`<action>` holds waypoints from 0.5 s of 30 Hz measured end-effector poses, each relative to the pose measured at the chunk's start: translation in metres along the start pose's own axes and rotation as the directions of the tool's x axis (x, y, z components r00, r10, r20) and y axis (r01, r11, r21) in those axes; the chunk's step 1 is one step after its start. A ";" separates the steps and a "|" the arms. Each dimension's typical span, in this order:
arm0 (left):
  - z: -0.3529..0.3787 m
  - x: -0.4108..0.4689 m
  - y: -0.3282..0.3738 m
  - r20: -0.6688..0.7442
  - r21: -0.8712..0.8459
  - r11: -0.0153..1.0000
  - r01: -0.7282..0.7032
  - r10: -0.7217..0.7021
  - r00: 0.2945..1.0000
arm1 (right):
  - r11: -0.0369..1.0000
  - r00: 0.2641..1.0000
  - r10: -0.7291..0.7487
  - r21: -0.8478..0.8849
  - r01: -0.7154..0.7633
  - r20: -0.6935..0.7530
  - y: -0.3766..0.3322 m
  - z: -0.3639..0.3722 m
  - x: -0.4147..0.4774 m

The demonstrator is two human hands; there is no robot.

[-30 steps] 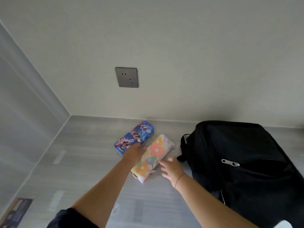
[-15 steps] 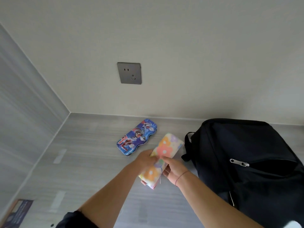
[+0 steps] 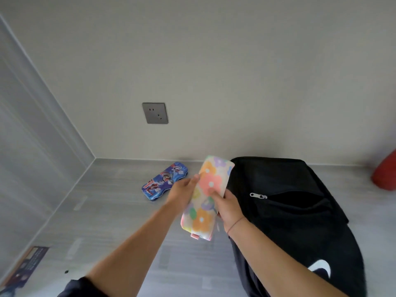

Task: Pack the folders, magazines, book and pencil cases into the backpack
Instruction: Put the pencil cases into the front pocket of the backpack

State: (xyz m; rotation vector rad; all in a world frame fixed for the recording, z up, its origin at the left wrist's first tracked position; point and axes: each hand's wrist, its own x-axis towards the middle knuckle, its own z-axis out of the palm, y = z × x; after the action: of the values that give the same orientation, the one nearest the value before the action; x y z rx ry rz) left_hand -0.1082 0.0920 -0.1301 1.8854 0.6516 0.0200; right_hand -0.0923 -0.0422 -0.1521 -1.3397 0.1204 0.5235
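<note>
A flowered fabric pencil case (image 3: 206, 196) is lifted off the grey table, held between both hands. My left hand (image 3: 183, 192) presses its left side with fingers stretched along it. My right hand (image 3: 225, 205) grips its right edge, thumb on top. A blue cartoon tin pencil case (image 3: 164, 181) lies flat on the table behind my left hand. The black backpack (image 3: 300, 213) lies to the right, its front pocket unzipped with a silver zipper pull (image 3: 258, 196) at the left end. No folders, magazines or book are visible outside it.
A grey wall socket (image 3: 155, 113) sits on the back wall above the tin case. A red object (image 3: 385, 174) shows at the far right edge. A dark printed sheet (image 3: 23, 266) lies at the table's front left corner. A grey side wall closes the left.
The flowered pencil case has been picked up from the table by both hands and carried up and right, close to the backpack. The blue tin case stayed put.
</note>
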 end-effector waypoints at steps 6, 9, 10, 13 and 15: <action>0.055 -0.035 0.041 -0.099 0.058 0.983 -0.174 0.179 0.979 | 1.000 0.999 -0.030 0.000 0.030 -0.030 -0.036 -0.079 -0.046; 0.086 -0.049 0.055 -0.086 0.154 0.963 -0.221 0.236 0.968 | 1.000 0.998 0.012 0.028 -0.010 -0.062 -0.046 -0.125 -0.064; 0.099 -0.054 0.059 -0.068 0.194 0.948 -0.252 0.269 0.961 | 0.999 0.997 0.022 0.032 -0.020 -0.079 -0.047 -0.143 -0.070; 0.135 -0.065 0.067 -0.006 0.368 0.858 -0.359 0.389 0.921 | 0.998 0.993 0.058 0.034 -0.055 -0.102 -0.049 -0.190 -0.087; 0.156 -0.069 0.071 0.021 0.485 0.781 -0.393 0.439 0.898 | 0.996 0.991 0.086 0.029 -0.083 -0.103 -0.048 -0.214 -0.097</action>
State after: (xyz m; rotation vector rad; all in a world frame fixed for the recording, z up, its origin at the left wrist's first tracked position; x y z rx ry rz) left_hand -0.0879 -0.0907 -0.1127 2.5001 0.2940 0.2576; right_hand -0.1117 -0.2797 -0.1247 -1.3424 0.2694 0.5216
